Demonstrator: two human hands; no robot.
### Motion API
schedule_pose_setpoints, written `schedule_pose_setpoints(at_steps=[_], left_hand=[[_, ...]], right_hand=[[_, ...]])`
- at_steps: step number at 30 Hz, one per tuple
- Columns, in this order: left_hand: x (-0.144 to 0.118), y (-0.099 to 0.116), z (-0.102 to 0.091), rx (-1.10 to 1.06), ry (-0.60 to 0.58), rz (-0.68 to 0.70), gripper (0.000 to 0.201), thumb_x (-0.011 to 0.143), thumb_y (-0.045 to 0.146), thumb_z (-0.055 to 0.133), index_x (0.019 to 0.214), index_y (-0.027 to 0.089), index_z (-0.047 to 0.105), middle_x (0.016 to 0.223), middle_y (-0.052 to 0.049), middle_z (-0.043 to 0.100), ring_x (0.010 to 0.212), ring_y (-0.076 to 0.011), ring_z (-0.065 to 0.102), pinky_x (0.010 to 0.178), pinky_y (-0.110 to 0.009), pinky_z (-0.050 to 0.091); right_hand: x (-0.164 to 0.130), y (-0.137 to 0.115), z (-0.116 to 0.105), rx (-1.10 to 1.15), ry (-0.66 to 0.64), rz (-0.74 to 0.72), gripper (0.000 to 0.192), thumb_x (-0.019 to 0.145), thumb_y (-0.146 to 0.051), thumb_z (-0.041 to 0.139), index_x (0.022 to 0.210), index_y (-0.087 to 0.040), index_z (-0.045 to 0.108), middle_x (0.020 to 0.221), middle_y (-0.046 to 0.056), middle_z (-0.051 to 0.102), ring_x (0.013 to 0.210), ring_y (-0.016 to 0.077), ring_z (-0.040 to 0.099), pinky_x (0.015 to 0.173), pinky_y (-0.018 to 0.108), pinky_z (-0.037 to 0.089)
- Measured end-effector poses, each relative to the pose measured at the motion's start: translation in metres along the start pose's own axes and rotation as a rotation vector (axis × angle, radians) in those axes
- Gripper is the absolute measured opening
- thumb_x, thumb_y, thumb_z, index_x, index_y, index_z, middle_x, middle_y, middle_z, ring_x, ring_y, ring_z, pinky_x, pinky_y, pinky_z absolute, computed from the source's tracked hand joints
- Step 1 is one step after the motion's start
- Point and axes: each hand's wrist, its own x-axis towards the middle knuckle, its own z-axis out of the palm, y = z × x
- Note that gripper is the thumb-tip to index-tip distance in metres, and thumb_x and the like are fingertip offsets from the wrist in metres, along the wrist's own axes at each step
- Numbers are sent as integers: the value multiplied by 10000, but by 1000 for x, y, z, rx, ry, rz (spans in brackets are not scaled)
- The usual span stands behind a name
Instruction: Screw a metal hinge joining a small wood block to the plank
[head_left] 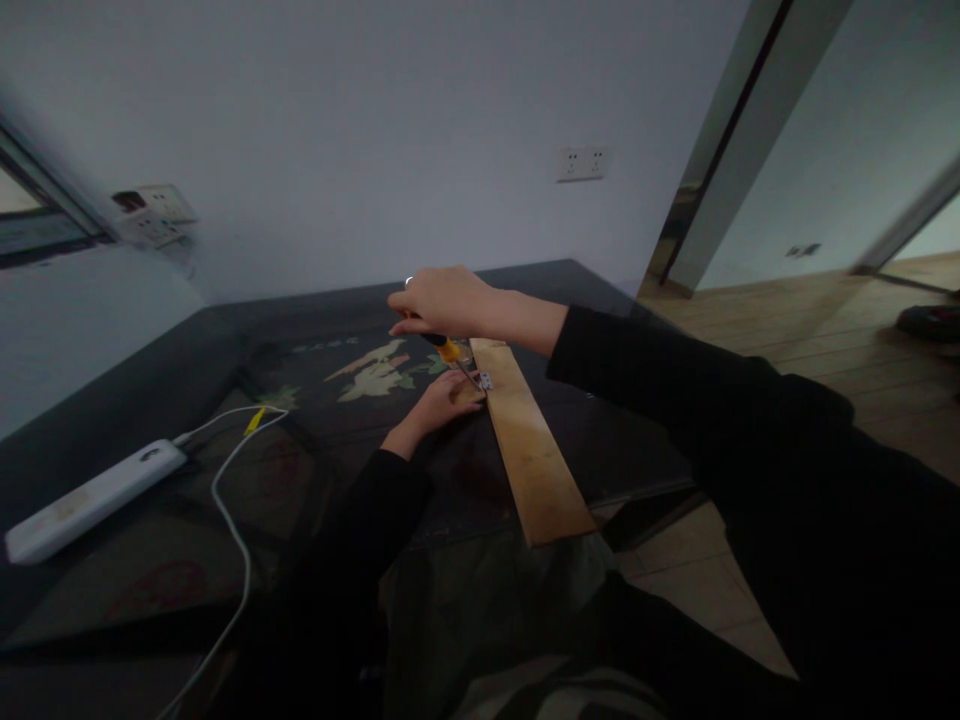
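Right hand (442, 300): fingers folded tight around the handle of a screwdriver (450, 350), yellow-and-black grip showing just below the fist, shaft slanting down toward a small metal hinge (485, 381). Left hand (444, 398): directly beneath the right, laid flat with fingers together, pressing at the edge of the wooden plank (534, 450) beside the hinge; it grips nothing. Plank: long, narrow, pale brown, running from under the hands back toward the person and overhanging the near edge of the dark table (225, 330). Judged stiff and light, liable to slide on the glossy top; best steadied by palm pressure close to the hinge. Hinge: small, hard, easily shifted. Left of the hands: white power strip (90, 498) with white cable (232, 530).
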Motion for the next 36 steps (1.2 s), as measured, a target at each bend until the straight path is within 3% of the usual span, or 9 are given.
schedule_pose_setpoints(at_steps=[3,8,16,22,26,32,36], left_hand=[[0,1,-3,-7,-28,26,566,795,366,770,1310,179,632,1313,-143,655,1266,-309,583,1138,-509,422],[-2,1,-7,2,-50,24,550,826,355,721,1336,176,619,1367,-158,618,1295,-309,566,1141,-506,423],[-2,1,-5,-1,6,-28,579,779,354,771,1309,175,624,1321,-155,663,1252,-322,607,1111,-532,446],[-5,4,-9,-67,-17,-112,609,756,312,782,1316,152,603,1319,-165,664,1176,-311,657,1039,-500,515],[-7,5,-14,-89,-14,-94,551,753,271,786,1264,157,614,1277,-152,679,1142,-291,669,1023,-484,524],[-12,12,-13,-103,-7,-34,339,812,242,743,1128,186,634,1214,-99,702,1124,-254,670,993,-425,530],[-17,11,-10,-77,8,-23,299,824,214,710,1112,187,635,1285,-121,676,1201,-275,639,1038,-461,499]], right_hand=[[-1,-1,-2,8,-15,-15,381,1000,-436,456,1198,-166,639,1187,154,651,1033,243,569,767,310,367],[-1,0,-9,130,-97,-39,282,942,-232,528,1180,-146,653,1170,123,674,983,197,563,798,306,362],[-1,6,6,5,60,20,348,1005,-401,469,1158,-138,639,1146,165,656,1068,260,549,800,330,367],[5,16,4,138,-19,-27,275,958,-215,474,1149,-122,648,1058,118,672,937,204,546,814,325,356],[5,20,7,219,0,-77,245,941,-189,507,1125,-125,657,985,85,673,886,167,532,799,309,339],[2,21,14,90,121,20,294,982,-384,511,1062,-135,644,1044,137,657,1034,238,503,821,325,340],[6,29,11,156,60,-44,242,972,-257,460,1046,-126,649,1018,119,674,944,204,518,865,337,339]])
